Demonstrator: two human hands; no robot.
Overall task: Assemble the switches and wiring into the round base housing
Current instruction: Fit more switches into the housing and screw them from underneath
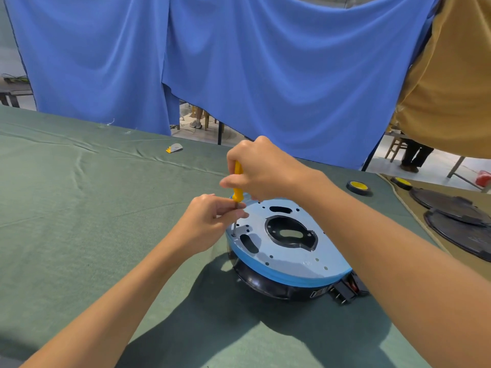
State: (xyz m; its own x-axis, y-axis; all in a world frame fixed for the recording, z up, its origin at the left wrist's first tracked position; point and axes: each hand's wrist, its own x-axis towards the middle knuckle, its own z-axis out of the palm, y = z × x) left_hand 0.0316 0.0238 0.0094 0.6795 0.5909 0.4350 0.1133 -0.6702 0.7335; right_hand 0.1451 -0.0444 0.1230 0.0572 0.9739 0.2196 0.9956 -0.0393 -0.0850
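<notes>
While your R grip (pixel 261 168) wraps the screwdriver (pixel 237 193) handle, L grip (pixel 207 221) pinches its shaft; axis approx. vertical, tip at housing (pixel 265 284) left rim.

One round base housing (pixel 281 257), one yellow screwdriver (pixel 237 193), two tape rolls (pixel 358 187), two dark round covers (pixel 449 205) and what may be one small yellow-grey tag (pixel 174 148) are counted.

Blue curtain (pixel 239 62) behind green-clothed table (pixel 79 208); pale floor (pixel 435 168); wooden stool (pixel 395 151).
</notes>
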